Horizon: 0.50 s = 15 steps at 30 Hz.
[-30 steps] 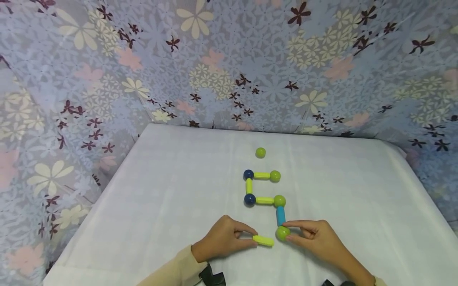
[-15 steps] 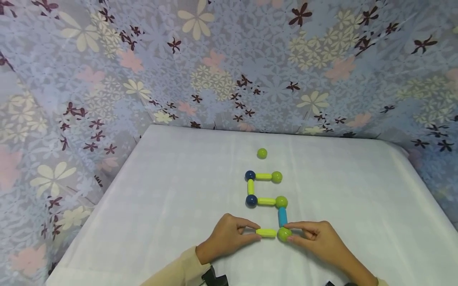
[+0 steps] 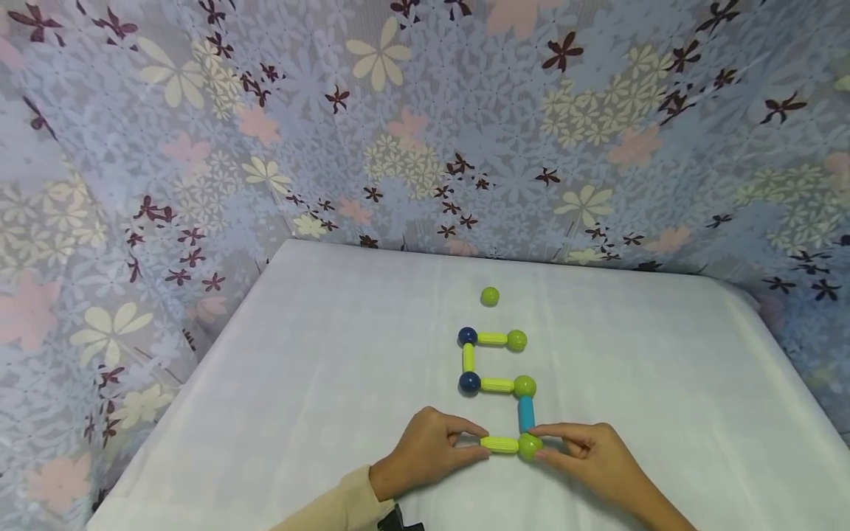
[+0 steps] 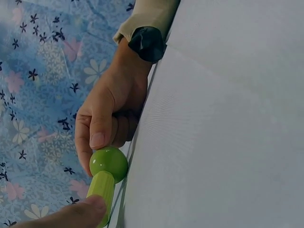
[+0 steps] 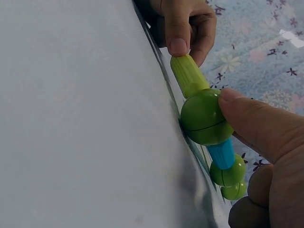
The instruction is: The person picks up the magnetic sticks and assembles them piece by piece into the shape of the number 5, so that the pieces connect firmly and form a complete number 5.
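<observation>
My left hand (image 3: 432, 451) pinches the outer end of a ribbed yellow-green rod (image 3: 499, 445) between thumb and fingers. The rod's other end meets a green ball (image 3: 529, 446), which my right hand (image 3: 594, 461) pinches from the right. A blue rod (image 3: 526, 414) runs from that ball up to another green ball (image 3: 524, 386). In the right wrist view the yellow-green rod (image 5: 189, 76) touches the held ball (image 5: 206, 118), with the blue rod (image 5: 222, 154) on its other side. The left wrist view shows the same ball (image 4: 109, 164) and rod (image 4: 101, 187) in contact.
Further along the chain, yellow-green rods (image 3: 496, 385) join two dark blue balls (image 3: 469, 383) and a green end ball (image 3: 516, 340). A loose green ball (image 3: 490, 296) lies beyond it. Everything lies on a white-covered table (image 3: 358, 332), backed by a floral cloth (image 3: 425, 133).
The yellow-green rod, tilted and apart from the ball a second ago, has been straightened and moved right until it meets the ball. My right hand keeps its hold. The head view has shifted slightly.
</observation>
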Each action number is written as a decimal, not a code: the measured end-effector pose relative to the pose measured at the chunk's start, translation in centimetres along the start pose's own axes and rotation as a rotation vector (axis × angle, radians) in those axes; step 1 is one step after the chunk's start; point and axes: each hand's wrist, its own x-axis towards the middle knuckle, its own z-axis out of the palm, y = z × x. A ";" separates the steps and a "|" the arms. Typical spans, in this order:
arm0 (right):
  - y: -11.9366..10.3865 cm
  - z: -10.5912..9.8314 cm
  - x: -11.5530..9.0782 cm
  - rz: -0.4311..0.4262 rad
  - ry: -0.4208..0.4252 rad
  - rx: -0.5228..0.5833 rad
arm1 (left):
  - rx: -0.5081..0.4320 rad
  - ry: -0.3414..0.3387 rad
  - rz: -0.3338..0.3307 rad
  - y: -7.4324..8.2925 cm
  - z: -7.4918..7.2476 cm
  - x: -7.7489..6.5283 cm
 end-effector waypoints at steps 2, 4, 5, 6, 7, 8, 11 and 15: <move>0.0 0.1 0.0 -0.002 -0.001 0.003 | 0.009 0.002 -0.001 0.0 0.1 -0.1; 0.0 0.1 0.1 -0.004 -0.003 0.006 | 0.020 0.007 -0.001 -0.1 0.1 -0.1; 0.0 0.1 0.1 -0.005 -0.005 0.008 | 0.020 0.007 -0.004 -0.1 0.1 -0.2; 0.0 0.2 0.1 -0.006 -0.008 0.012 | 0.017 0.006 -0.005 -0.1 0.1 -0.2; 0.0 0.2 0.2 -0.006 -0.010 0.016 | 0.012 0.006 -0.006 -0.1 0.1 -0.2; 0.0 0.2 0.2 -0.005 -0.012 0.020 | 0.009 0.007 -0.004 -0.1 0.0 -0.2; 0.0 0.2 0.2 -0.002 -0.012 0.018 | 0.005 0.007 0.012 -0.1 -0.1 -0.1; 0.1 0.2 0.2 -0.005 -0.006 0.009 | -0.013 -0.007 0.023 -0.2 -0.5 -0.1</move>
